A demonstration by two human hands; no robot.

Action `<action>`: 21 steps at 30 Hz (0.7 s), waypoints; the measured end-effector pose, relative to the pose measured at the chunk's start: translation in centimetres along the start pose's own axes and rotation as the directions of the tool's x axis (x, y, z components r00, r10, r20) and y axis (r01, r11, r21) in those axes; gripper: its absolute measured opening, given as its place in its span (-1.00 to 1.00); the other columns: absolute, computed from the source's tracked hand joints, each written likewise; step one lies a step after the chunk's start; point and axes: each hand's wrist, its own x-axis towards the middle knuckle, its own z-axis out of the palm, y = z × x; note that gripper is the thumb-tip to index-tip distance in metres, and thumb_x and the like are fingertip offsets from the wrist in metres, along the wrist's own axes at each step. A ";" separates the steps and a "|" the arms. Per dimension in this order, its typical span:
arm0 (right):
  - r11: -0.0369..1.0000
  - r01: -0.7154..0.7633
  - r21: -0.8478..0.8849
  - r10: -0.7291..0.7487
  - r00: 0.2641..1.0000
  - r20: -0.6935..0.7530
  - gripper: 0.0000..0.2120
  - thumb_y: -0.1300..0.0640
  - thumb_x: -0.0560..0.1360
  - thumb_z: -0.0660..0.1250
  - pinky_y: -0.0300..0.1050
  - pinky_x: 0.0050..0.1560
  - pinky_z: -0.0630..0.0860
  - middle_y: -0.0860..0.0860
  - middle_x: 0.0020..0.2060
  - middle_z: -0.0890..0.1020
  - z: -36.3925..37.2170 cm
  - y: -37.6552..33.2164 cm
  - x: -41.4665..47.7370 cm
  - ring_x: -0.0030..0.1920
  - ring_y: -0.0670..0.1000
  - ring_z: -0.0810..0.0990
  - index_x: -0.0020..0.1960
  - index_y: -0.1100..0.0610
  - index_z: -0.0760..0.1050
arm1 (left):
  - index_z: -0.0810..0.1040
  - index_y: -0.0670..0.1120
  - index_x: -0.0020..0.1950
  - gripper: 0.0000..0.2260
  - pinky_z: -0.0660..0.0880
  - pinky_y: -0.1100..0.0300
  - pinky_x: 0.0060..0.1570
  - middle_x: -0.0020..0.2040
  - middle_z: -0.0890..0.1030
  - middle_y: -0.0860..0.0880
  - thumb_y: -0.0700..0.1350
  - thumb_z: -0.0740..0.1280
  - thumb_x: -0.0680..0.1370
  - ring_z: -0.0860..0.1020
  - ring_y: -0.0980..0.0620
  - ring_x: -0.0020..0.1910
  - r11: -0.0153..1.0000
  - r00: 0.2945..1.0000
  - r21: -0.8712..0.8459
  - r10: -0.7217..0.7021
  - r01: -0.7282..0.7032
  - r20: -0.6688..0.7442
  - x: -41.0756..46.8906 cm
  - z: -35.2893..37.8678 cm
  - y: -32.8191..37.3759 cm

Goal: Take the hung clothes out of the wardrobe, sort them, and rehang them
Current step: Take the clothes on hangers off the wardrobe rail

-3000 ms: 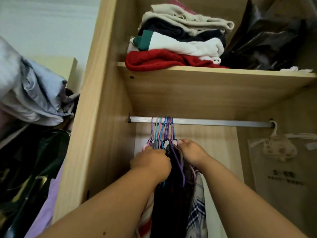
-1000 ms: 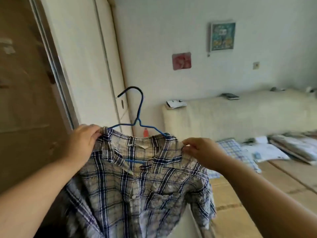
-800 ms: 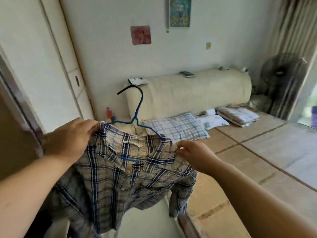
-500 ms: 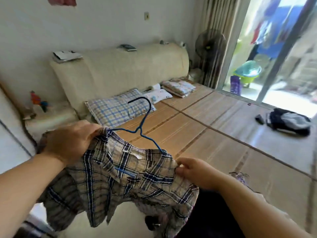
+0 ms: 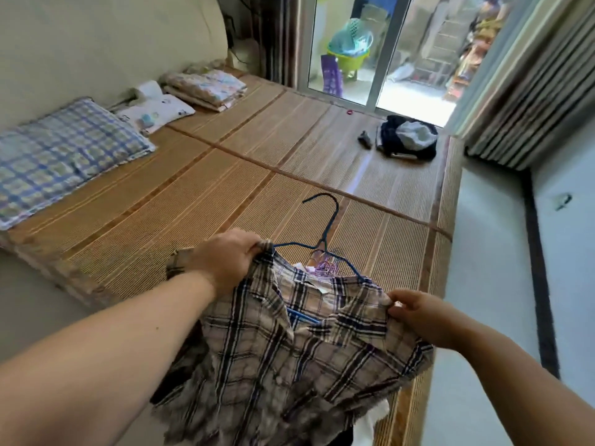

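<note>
A beige and navy plaid shirt [image 5: 289, 355] hangs on a blue wire hanger [image 5: 325, 233] above the near corner of a bed covered by a woven mat [image 5: 225, 175]. My left hand [image 5: 225, 255] grips the shirt's left shoulder. At the right shoulder, my right hand [image 5: 415, 312] pinches the fabric. The hanger's hook sticks up and away from me. Behind the collar show several purple hangers [image 5: 326, 267] and other clothes lying on the mat, mostly hidden by the shirt. The wardrobe is out of view.
A checked pillow [image 5: 61, 149] and folded bedding [image 5: 206, 88] lie at the bed's far left. A dark bundle of clothes [image 5: 407, 136] sits on the mat's far right corner. Beyond are a glass sliding door [image 5: 373, 49] and curtains [image 5: 528, 91]. Pale floor [image 5: 476, 284] runs along the bed's right side.
I have turned from the wardrobe to the bed, carrying the plaid shirt on its hanger in both hands. The shirt now hangs lower, over the mat's near corner.
</note>
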 end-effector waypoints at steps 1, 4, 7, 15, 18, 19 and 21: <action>0.999 -0.025 -0.028 0.024 0.999 -0.031 -0.83 0.01 0.58 0.21 -0.32 -0.29 0.40 -0.16 -0.14 0.58 0.2 1.5 1.1 -0.17 -0.20 0.53 -0.03 -0.29 0.45 | 0.55 0.06 -0.02 -0.81 0.43 0.14 -0.26 -0.13 0.56 0.05 0.05 0.16 0.61 0.54 -0.04 -0.17 1.000 0.999 0.003 -0.030 0.030 0.020 1.1 1.8 0.6; 0.991 -0.081 -0.109 0.070 0.992 -0.106 -0.84 -0.03 0.59 0.17 -0.27 -0.31 0.35 -0.10 -0.09 0.58 1.8 6.1 5.8 -0.20 -0.13 0.48 0.09 -0.25 0.46 | 0.50 0.07 -0.10 -0.77 0.35 0.16 -0.28 -0.21 0.51 0.08 0.07 0.09 0.61 0.51 0.00 -0.19 0.992 0.988 0.045 -0.126 0.122 0.087 3.9 7.8 1.3; 0.985 -0.117 -0.124 0.101 0.987 -0.125 -0.80 -0.01 0.60 0.16 -0.17 -0.17 0.42 0.02 0.05 0.59 4.5 9.0 10.4 -0.09 0.01 0.53 0.16 -0.15 0.48 | 0.45 0.07 -0.16 -0.77 0.33 0.10 -0.17 -0.22 0.47 0.09 0.04 0.08 0.61 0.49 0.00 -0.17 0.968 0.965 0.145 -0.225 0.206 0.134 5.3 12.9 0.5; 0.968 -0.152 -0.200 0.122 0.980 -0.157 -0.81 0.04 0.53 0.16 -0.13 -0.30 0.31 0.00 -0.07 0.65 11.2 13.0 20.9 -0.08 0.11 0.61 0.07 -0.12 0.49 | 0.38 0.18 0.28 -0.73 -0.04 -0.25 0.41 0.28 0.41 0.06 0.06 0.08 0.60 0.24 -0.04 0.41 0.903 0.865 0.217 -0.421 0.371 0.272 5.8 22.8 -3.5; 0.979 -0.182 -0.097 0.168 0.977 -0.134 -0.76 0.06 0.52 0.22 -0.07 -0.13 0.47 0.05 0.06 0.63 12.6 13.7 23.0 0.03 0.12 0.58 0.18 -0.07 0.48 | 0.14 0.24 0.47 -0.54 -0.16 -0.24 0.42 0.56 0.05 0.06 0.21 0.09 0.57 -0.08 0.00 0.54 0.906 0.791 0.198 -0.423 0.374 0.442 4.0 25.1 -4.2; 0.980 -0.181 -0.087 0.171 0.979 -0.115 -0.67 0.05 0.52 0.24 -0.03 -0.02 0.49 0.04 0.14 0.60 12.9 13.6 23.5 0.11 0.11 0.56 0.29 -0.06 0.43 | 0.10 0.24 0.49 -0.51 -0.17 -0.25 0.42 0.57 -0.05 0.06 0.24 0.09 0.56 -0.12 -0.01 0.54 0.909 0.769 0.212 -0.416 0.358 0.485 3.4 25.5 -4.3; 0.977 -0.172 -0.126 0.163 0.983 -0.084 -0.53 0.00 0.54 0.22 0.02 0.16 0.46 0.02 0.32 0.48 13.0 12.8 24.0 0.26 0.09 0.47 0.44 -0.04 0.27 | 0.09 0.24 0.49 -0.48 -0.19 -0.26 0.42 0.57 -0.19 0.06 0.24 0.11 0.56 -0.19 -0.03 0.54 0.910 0.733 0.236 -0.413 0.339 0.540 2.3 25.7 -4.2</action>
